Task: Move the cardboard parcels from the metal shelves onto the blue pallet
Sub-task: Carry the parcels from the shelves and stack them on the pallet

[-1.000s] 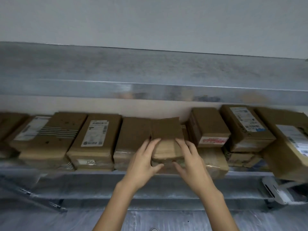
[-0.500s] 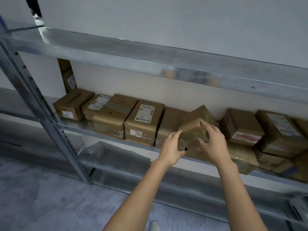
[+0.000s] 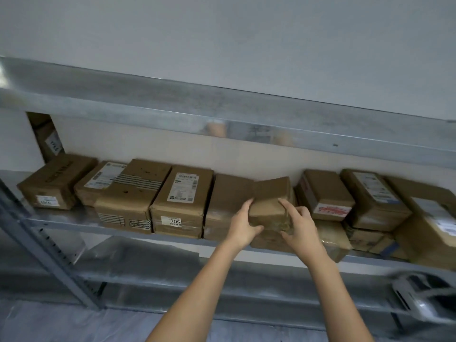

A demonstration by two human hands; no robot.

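Observation:
A small plain cardboard parcel sits on top of another parcel in the middle of the metal shelf. My left hand grips its left side, thumb under its front edge. My right hand grips its right front corner. Both arms reach up from the bottom of the view. A row of several brown parcels fills the shelf, among them one labelled 705 to the left and one with a red-and-white label to the right. The blue pallet is out of view.
An upper shelf overhangs the parcels. A slanted perforated upright stands at the left. A lower shelf runs beneath. A white and grey object sits at the lower right. Pale floor shows bottom left.
The view has swung back toward the shelf. The small parcel, tilted up half a second ago, now lies flatter on the parcel below, with both hands still on its sides.

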